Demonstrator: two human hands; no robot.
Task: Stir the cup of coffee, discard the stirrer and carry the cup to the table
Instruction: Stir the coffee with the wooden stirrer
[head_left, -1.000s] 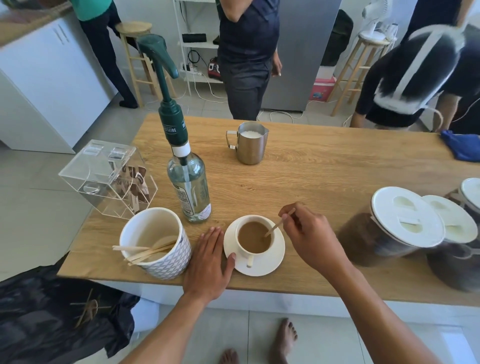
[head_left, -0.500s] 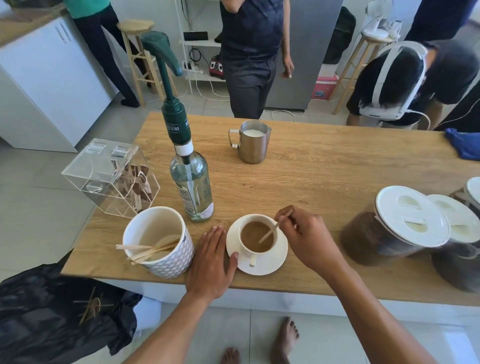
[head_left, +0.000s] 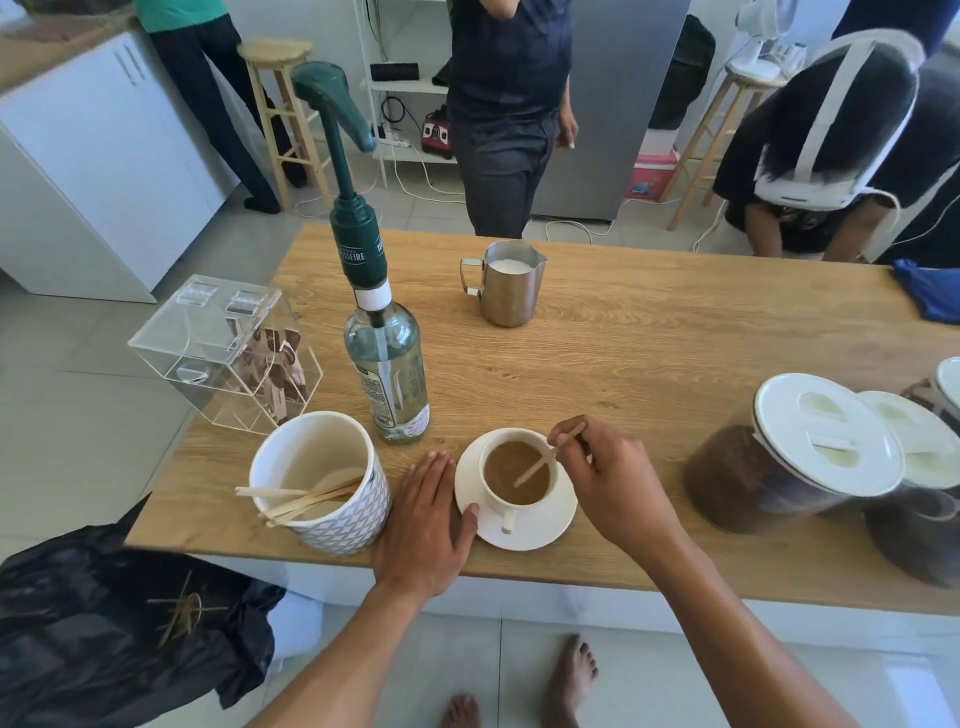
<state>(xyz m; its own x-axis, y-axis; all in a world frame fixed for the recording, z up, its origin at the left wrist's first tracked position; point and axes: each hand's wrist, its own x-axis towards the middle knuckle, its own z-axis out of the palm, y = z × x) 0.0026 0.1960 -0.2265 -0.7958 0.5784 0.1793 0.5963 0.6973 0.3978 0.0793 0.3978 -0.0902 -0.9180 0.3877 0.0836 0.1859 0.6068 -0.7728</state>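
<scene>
Right hand (head_left: 613, 478) is pinching the wooden stirrer (head_left: 540, 461), tip dipping into the coffee cup (head_left: 517, 475) on its saucer (head_left: 545, 530) near the counter (head_left: 649, 353) edge. Left hand (head_left: 426, 519) is lying flat and empty, thumb touching the saucer, likely steadying it while stirring. Black bin bag (head_left: 104, 623) is sitting low-left, handy for the discard.

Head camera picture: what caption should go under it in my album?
Right hand stirs coffee cup with wooden stirrer; left hand steadies the saucer.

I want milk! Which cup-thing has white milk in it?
The shiny steel pitcher at the table's far side holds milk; the white cup on a saucer holds brown coffee.
</scene>
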